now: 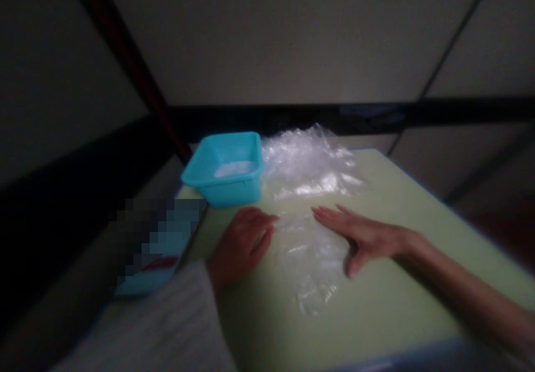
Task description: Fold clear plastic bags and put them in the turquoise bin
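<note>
We press the plastic bag [307,260] flat mid-table [376,316], left hand [242,238] and right hand [363,235] spread, each grip wide open and empty

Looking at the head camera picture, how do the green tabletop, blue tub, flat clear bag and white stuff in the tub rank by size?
1. green tabletop
2. flat clear bag and blue tub: about alike; the bag is nearer the camera, so unranked
3. white stuff
</note>
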`<state>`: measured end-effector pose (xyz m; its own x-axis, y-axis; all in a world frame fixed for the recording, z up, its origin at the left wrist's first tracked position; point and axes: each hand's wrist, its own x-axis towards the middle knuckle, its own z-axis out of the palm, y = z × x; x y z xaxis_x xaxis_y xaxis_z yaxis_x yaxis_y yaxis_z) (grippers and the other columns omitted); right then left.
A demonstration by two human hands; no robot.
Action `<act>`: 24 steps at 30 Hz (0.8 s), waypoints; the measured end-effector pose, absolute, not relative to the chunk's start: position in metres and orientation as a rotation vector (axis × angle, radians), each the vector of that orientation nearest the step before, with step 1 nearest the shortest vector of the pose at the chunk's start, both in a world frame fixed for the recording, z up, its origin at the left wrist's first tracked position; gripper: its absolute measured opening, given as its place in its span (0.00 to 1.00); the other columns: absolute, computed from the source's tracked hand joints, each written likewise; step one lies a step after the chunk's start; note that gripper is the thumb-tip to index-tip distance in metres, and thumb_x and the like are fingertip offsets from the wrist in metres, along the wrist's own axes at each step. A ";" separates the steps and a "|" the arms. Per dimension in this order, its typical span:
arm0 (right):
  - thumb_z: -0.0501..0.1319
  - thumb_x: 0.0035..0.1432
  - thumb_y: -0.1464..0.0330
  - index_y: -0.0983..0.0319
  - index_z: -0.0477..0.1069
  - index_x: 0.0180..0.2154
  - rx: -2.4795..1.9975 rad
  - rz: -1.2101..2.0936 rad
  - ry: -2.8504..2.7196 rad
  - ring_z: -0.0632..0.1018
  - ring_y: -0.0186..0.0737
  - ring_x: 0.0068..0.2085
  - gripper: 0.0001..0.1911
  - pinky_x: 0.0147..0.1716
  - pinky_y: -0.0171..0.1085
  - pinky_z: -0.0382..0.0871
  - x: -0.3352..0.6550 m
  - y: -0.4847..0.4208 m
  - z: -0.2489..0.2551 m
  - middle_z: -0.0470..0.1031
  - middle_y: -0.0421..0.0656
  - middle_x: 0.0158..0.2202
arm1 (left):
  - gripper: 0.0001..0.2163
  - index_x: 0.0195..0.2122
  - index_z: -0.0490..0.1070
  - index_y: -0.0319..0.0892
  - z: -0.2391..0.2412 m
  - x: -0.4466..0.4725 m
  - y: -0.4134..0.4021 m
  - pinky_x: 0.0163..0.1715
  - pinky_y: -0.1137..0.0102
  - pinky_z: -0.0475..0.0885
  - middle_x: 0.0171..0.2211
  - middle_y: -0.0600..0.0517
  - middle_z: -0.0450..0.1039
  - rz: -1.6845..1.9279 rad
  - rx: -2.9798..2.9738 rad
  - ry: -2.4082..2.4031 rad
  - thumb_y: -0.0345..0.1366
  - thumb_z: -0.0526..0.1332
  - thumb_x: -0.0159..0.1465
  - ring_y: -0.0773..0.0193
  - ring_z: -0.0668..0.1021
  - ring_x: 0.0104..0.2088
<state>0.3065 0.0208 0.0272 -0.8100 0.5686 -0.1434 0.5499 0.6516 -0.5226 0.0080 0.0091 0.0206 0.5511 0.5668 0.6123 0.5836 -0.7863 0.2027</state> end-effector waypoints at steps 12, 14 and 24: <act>0.62 0.48 0.47 0.59 0.28 0.64 -1.035 0.876 -2.828 0.37 0.52 0.66 0.56 0.60 0.53 0.23 0.301 0.016 0.023 0.30 0.50 0.67 | 0.09 0.40 0.73 0.40 0.016 0.006 0.011 0.46 0.59 0.69 0.35 0.48 0.76 -1.007 -2.723 -1.087 0.29 0.54 0.63 0.59 0.75 0.40; 0.62 0.47 0.47 0.59 0.28 0.64 -1.020 0.868 -2.814 0.38 0.52 0.66 0.57 0.61 0.53 0.23 0.298 0.017 0.022 0.31 0.50 0.67 | 0.10 0.41 0.73 0.41 0.015 0.005 0.011 0.47 0.59 0.69 0.35 0.48 0.76 -1.005 -2.710 -1.117 0.30 0.53 0.63 0.58 0.75 0.41; 0.62 0.46 0.46 0.59 0.30 0.65 -1.004 0.880 -2.811 0.38 0.52 0.66 0.57 0.61 0.52 0.22 0.293 0.023 0.023 0.31 0.50 0.67 | 0.10 0.42 0.72 0.40 0.015 0.005 0.013 0.48 0.58 0.68 0.36 0.48 0.77 -0.924 -2.751 -1.093 0.30 0.53 0.63 0.58 0.76 0.41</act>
<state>0.2928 0.0230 0.0232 -0.7915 0.5909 -0.1560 0.5744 0.6320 -0.5202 0.0050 0.0130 0.0147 0.5743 0.6128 0.5428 0.6372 -0.7509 0.1736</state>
